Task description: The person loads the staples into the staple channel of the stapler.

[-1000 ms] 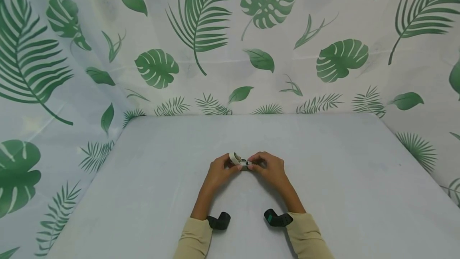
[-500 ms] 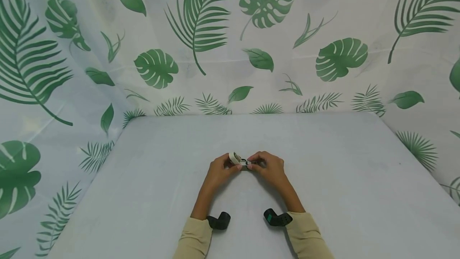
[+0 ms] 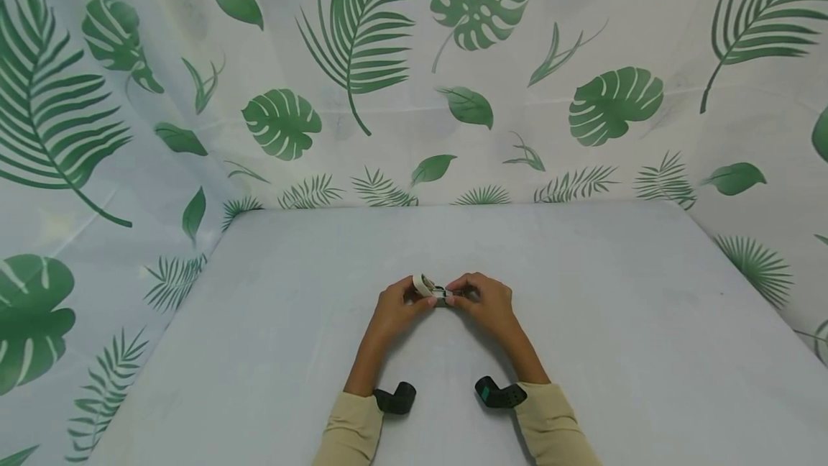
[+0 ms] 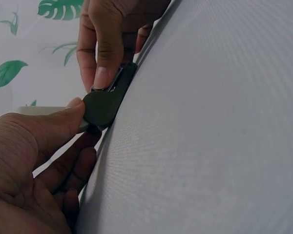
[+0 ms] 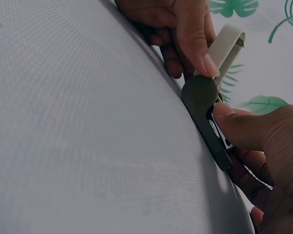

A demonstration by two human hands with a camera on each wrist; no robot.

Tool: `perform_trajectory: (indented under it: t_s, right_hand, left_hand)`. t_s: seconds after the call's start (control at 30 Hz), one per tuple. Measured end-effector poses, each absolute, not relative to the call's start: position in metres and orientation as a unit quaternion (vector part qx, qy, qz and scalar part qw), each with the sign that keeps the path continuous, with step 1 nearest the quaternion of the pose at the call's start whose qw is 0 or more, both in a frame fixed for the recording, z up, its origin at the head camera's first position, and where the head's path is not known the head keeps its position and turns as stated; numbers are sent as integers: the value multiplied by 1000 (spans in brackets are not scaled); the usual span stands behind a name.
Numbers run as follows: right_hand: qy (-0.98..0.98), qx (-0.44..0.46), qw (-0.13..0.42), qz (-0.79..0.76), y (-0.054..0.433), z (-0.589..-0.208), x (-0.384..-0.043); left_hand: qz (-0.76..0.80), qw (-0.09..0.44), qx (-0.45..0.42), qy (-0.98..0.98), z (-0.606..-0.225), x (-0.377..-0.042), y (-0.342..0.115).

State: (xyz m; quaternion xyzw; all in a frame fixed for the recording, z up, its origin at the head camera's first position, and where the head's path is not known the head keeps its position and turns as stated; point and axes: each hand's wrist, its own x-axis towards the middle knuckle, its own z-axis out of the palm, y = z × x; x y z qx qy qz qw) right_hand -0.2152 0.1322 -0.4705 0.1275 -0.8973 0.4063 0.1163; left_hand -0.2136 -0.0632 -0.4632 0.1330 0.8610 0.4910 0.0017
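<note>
A small stapler (image 3: 440, 301) stands low over the white table between both hands. Its dark green base (image 5: 200, 97) has a rounded hinge end, and the cream top arm (image 5: 225, 46) is swung up and back. A metal track (image 5: 215, 129) shows along the base. My left hand (image 3: 393, 310) pinches the hinge end, thumb on the near side and fingers behind. My right hand (image 3: 489, 302) grips the track end, its thumb (image 4: 102, 75) against the metal and its fingers partly hidden behind. Whether a staple strip lies under the right fingertips I cannot tell.
The white table (image 3: 272, 351) runs back to a pale curtain (image 3: 388, 135) printed with green leaves, which also hangs on both sides. Black wrist cameras (image 3: 396, 398) sit at the cuffs of the beige sleeves (image 3: 349, 426).
</note>
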Motion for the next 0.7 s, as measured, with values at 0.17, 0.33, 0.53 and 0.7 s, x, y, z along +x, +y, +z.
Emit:
perform_trajectory:
  t_s: [0.17, 0.33, 0.53, 0.7]
  right_hand:
    - [-898, 126, 120, 404, 132, -471, -215]
    - [-898, 128, 132, 399, 132, -473, -216]
    - [-897, 129, 139, 400, 132, -473, -216]
    - [-897, 126, 132, 403, 132, -472, -216]
  left_hand:
    - [494, 2, 133, 859, -462, -213, -63]
    - [492, -1, 135, 860, -464, -214, -63]
    - [494, -3, 134, 859, -465, -214, -63]
    - [496, -5, 135, 858, -465, -214, -63]
